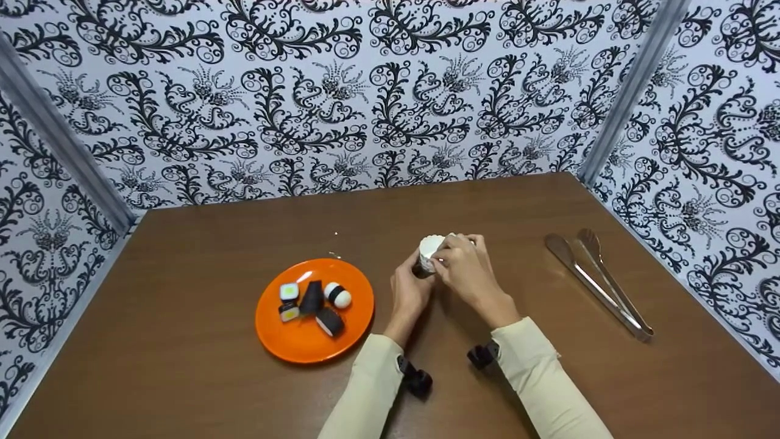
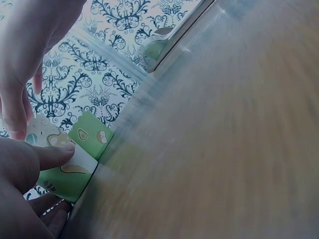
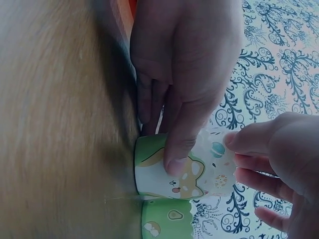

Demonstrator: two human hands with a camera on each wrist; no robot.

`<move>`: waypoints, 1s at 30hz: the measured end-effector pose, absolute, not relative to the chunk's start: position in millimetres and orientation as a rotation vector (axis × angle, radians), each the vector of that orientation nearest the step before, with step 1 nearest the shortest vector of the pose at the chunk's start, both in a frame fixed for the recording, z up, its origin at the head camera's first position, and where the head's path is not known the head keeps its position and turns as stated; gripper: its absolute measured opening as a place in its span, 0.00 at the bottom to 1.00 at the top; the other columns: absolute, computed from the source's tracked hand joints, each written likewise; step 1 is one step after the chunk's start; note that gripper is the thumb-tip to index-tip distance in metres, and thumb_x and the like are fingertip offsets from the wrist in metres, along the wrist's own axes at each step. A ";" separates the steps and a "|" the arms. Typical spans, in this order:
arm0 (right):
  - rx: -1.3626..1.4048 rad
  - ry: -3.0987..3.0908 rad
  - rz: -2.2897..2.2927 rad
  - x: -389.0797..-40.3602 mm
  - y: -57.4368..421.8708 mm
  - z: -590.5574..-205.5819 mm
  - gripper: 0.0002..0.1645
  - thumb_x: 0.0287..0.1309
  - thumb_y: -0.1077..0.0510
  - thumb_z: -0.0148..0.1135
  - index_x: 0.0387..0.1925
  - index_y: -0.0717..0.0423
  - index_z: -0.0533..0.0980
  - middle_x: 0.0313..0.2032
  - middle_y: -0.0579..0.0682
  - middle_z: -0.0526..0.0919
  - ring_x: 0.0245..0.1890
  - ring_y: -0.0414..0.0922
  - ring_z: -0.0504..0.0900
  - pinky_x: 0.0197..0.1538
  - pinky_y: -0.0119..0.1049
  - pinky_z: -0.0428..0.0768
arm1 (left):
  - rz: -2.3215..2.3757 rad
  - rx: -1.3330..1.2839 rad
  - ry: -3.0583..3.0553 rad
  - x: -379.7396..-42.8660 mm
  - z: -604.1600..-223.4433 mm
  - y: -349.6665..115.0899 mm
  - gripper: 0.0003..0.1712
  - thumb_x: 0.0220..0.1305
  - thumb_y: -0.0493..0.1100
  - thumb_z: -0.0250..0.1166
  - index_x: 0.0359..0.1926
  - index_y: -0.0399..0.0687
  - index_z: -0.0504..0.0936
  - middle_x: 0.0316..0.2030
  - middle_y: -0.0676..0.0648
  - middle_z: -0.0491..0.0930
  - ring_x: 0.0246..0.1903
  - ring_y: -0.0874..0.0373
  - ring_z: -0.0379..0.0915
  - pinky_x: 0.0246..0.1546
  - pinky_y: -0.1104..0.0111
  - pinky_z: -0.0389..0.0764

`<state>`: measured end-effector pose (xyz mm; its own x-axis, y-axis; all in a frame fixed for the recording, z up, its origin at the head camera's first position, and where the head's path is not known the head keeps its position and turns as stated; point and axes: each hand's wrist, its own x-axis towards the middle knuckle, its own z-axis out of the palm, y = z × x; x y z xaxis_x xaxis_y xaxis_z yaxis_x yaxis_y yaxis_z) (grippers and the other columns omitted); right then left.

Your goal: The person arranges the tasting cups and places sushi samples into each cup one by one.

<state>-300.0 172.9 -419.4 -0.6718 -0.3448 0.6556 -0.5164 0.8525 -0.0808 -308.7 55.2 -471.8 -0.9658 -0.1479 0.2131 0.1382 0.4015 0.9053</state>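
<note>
A white-and-green paper baking cup (image 3: pixel 154 172) with a cartoon dog stands upright on the table. My left hand (image 1: pixel 409 291) grips its side, thumb across the printed front. From the right, my right hand (image 1: pixel 470 271) pinches the scalloped white rim between thumb and fingers. Inside, the cup (image 1: pixel 429 245) looks white from above. Close beside it stands a second green paper cup (image 2: pixel 91 133) with avocado prints, mostly hidden behind my right hand in the head view.
An orange plate (image 1: pixel 277 344) with several sushi pieces (image 1: pixel 312 297) lies to the left. Metal tongs (image 1: pixel 600 286) rest at the right with their arms spread. Small clear bits (image 1: pixel 334 254) lie beyond the plate. Patterned walls (image 1: pixel 329 122) surround the brown table (image 1: pixel 201 256).
</note>
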 end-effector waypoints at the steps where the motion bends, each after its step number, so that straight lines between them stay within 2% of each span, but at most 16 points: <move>1: 0.619 -2.373 0.344 -299.7 173.0 -418.9 0.04 0.50 0.60 0.74 0.26 0.58 0.88 0.31 0.50 0.84 0.39 0.51 0.82 0.52 0.54 0.76 | -1.595 0.014 -2.406 -308.8 -472.0 55.2 0.34 0.51 0.35 0.74 0.63 0.49 0.80 0.55 0.44 0.85 0.54 0.47 0.82 0.56 0.55 0.83; 12: 0.613 -2.365 0.328 -297.9 174.8 -414.7 0.04 0.53 0.59 0.73 0.27 0.56 0.88 0.33 0.52 0.84 0.38 0.52 0.82 0.50 0.52 0.75 | -1.617 -0.012 -2.383 -307.7 -471.6 55.2 0.35 0.49 0.38 0.78 0.62 0.47 0.81 0.54 0.43 0.85 0.53 0.48 0.82 0.57 0.56 0.83; 20: 0.632 -2.323 0.372 -297.5 180.0 -410.3 0.03 0.53 0.61 0.73 0.28 0.58 0.88 0.33 0.51 0.84 0.38 0.51 0.82 0.50 0.51 0.75 | -1.672 -0.041 -2.351 -308.5 -473.8 55.9 0.35 0.48 0.40 0.80 0.59 0.44 0.82 0.49 0.43 0.87 0.51 0.49 0.82 0.55 0.57 0.83; 30: 0.627 -2.303 0.417 -297.3 186.2 -402.8 0.03 0.54 0.62 0.72 0.30 0.58 0.88 0.33 0.52 0.85 0.38 0.52 0.82 0.49 0.49 0.75 | -1.671 -0.053 -2.353 -308.3 -472.2 55.1 0.34 0.48 0.38 0.80 0.59 0.44 0.82 0.51 0.43 0.86 0.51 0.50 0.82 0.56 0.57 0.83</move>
<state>-297.3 186.2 -402.8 -0.6356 -0.3176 0.7037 -0.5442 0.8308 -0.1167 -308.3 55.1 -472.2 -0.9671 -0.1165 0.2262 0.1752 0.3398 0.9240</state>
